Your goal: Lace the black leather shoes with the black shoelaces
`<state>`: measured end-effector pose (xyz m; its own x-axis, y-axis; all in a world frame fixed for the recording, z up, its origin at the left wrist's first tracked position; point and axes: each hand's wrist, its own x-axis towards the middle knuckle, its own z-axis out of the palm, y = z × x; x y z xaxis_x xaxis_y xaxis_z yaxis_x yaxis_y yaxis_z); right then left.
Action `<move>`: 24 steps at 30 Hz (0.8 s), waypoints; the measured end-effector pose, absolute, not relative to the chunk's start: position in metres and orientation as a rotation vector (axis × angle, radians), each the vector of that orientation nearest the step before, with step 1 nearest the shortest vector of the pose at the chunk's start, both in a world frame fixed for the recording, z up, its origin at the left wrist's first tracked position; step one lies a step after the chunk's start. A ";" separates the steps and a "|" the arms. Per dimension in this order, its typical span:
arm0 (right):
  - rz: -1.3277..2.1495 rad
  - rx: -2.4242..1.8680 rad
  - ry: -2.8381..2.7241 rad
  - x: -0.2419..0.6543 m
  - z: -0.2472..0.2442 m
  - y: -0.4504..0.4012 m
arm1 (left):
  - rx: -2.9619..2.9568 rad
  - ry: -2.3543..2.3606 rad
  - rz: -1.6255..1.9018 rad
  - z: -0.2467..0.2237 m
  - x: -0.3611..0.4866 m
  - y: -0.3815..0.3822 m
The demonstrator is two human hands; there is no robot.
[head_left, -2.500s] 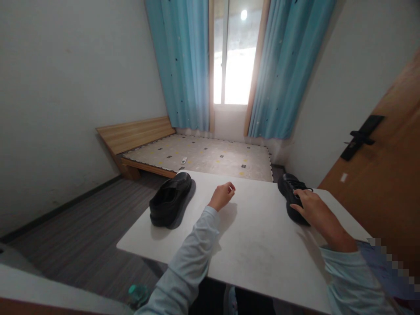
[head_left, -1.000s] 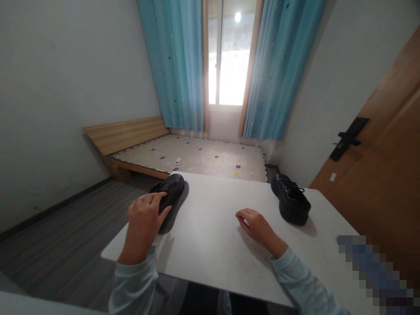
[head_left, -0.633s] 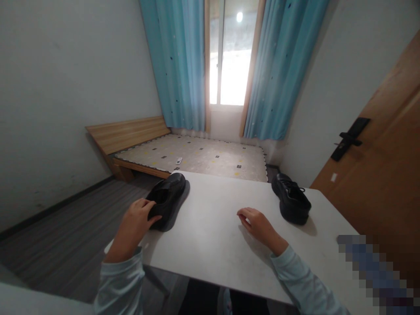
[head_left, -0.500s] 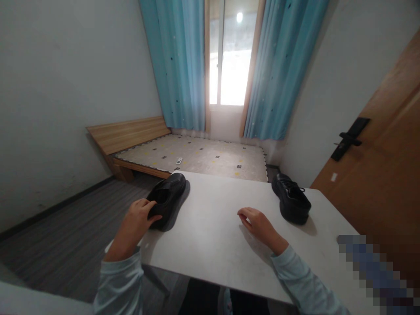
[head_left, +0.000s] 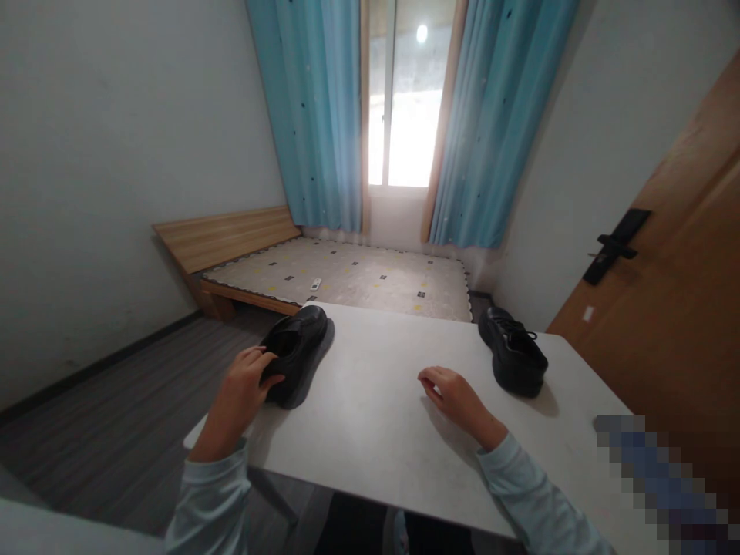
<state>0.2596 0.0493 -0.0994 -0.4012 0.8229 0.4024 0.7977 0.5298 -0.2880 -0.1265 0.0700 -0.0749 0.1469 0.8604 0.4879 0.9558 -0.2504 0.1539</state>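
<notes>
Head view: on the table [head_left: 370,439], the left shoe [head_left: 304,343] lies along the left edge, its toe at the far left corner. The left hand [head_left: 236,393] pinches its heel, thumb against the inner side, fingers at the opening's rim. The right hand [head_left: 454,397], fingers loosely curled, whether meeting the thumb I cannot tell, is mid-table; the right shoe [head_left: 513,354] lies behind its knuckles, near the far right corner.

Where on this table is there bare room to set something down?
The widest bare patch of the white table lies between the left-side shoe and the right hand, running to the far edge. A narrower gap separates that hand from the right-side shoe. The left side is crowded: the left hand is on the shoe's heel.
</notes>
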 end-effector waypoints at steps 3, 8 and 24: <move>0.067 -1.306 -2.263 0.260 -0.100 0.049 | -2.222 -1.732 -0.788 -0.070 -0.115 0.070; 0.078 -1.306 -2.244 0.259 -0.101 0.049 | -2.232 -1.594 -0.877 -0.059 -0.084 0.064; 0.132 -1.460 -1.893 0.264 -0.089 0.051 | -2.374 -1.262 -1.124 -0.068 0.047 0.014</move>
<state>0.2635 0.0506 -0.0886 -0.0893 0.8731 0.4792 0.7984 0.3504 -0.4897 0.0467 0.0136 -0.0680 0.3359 0.6097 0.7180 0.7835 -0.6039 0.1463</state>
